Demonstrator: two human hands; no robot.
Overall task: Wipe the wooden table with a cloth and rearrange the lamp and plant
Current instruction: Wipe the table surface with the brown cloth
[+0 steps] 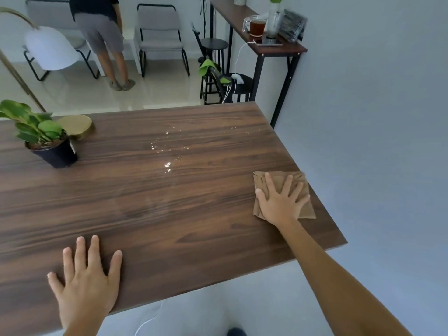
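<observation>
The dark wooden table [150,204] fills the middle of the view. My right hand [278,202] lies flat with fingers spread on a folded brown cloth [306,209] near the table's right edge. Near the front edge, my left hand [84,277] rests flat on the bare wood, holding nothing. Water droplets [167,154] glisten in the table's middle. A green plant in a black pot [52,151] stands at the far left. Right behind it sits the lamp's round gold base [77,124], and its white shade [52,48] hangs above on a curved gold arm.
A wall runs close along the table's right side. Beyond the far edge stand black stools [240,86], grey chairs [161,37] and a narrow side table [274,47] with a tea jug. A person [101,32] stands at the back left, facing away.
</observation>
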